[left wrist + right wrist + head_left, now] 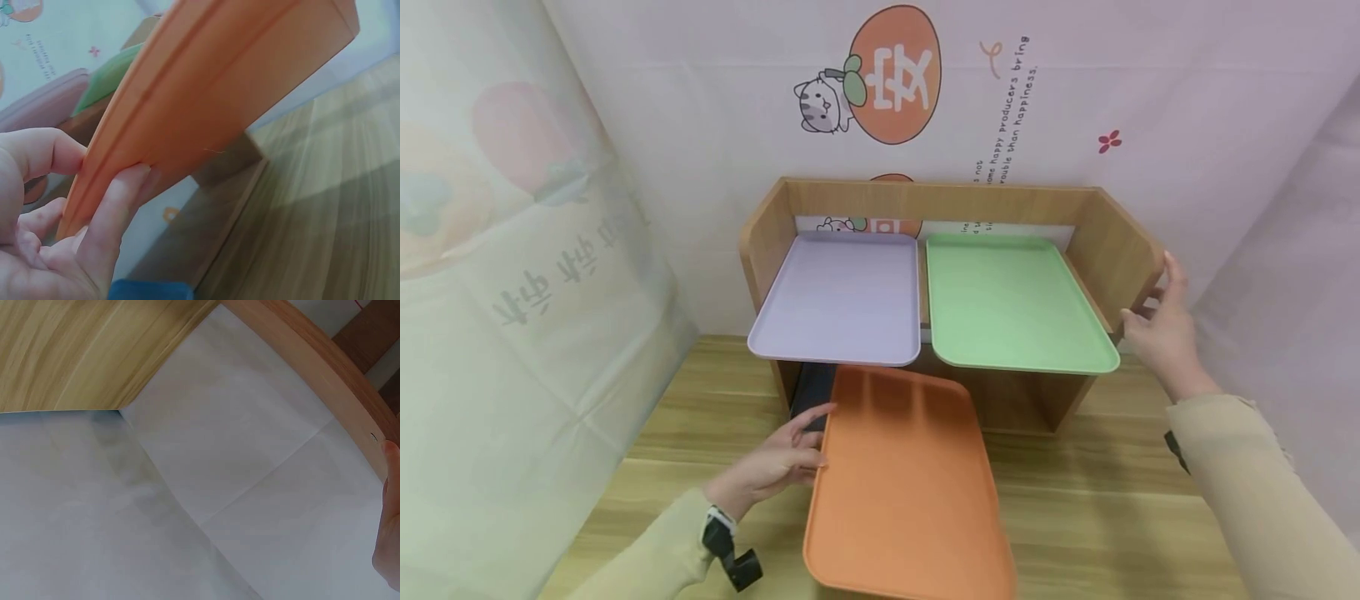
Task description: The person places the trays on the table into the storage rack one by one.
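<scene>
My left hand (775,458) pinches the left edge of an orange tray (910,483), fingers on one face and thumb on the other in the left wrist view. The tray tilts above the table, its far end at the lower opening of a wooden shelf (940,200). On the shelf's top level lie a lavender tray (842,300) and, to its right, a green tray (1011,304); both jut past the front. My right hand (1168,337) grips the front edge of the shelf's right side panel (1112,258). In the right wrist view only part of that hand (389,519) shows.
A dark blue thing (812,396) sits in the shelf's lower left, partly hidden by the orange tray. The shelf stands on a wood-grain table (1120,508). Printed white cloth (715,125) hangs behind and at both sides.
</scene>
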`<state>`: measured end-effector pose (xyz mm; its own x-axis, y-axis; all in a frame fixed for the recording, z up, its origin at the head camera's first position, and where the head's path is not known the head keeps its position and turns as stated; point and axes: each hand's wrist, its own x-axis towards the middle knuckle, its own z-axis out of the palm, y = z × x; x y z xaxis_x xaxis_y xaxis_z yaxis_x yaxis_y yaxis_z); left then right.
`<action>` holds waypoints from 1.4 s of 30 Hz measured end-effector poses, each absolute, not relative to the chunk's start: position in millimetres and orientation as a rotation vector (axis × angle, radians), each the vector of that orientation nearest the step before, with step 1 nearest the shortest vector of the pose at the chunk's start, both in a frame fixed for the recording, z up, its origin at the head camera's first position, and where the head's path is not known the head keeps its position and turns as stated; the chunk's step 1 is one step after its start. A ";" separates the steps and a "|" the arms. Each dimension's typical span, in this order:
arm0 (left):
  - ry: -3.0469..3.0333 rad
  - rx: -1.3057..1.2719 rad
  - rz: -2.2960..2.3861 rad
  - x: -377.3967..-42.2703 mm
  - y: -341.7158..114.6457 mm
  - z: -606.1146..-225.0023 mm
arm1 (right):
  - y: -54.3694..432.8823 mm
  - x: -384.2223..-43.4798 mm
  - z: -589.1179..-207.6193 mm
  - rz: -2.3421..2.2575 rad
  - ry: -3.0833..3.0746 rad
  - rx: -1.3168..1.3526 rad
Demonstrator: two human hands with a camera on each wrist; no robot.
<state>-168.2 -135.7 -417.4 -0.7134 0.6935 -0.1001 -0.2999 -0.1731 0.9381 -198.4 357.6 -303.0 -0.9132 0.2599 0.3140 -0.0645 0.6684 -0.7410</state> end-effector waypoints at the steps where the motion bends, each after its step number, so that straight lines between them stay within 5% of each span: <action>1: 1.440 0.467 1.945 -169.5 -130.2 -419.2 | 357.9 -198.0 -302.7 1.127 -2.489 -0.156; 24: 1.497 0.324 1.940 -173.1 -32.3 -518.8 | 359.3 -196.6 -303.3 1.127 -2.507 -0.156; 42: 1.634 0.198 1.918 -186.3 -6.4 -548.9 | 356.0 -196.9 -301.3 1.106 -2.521 -0.168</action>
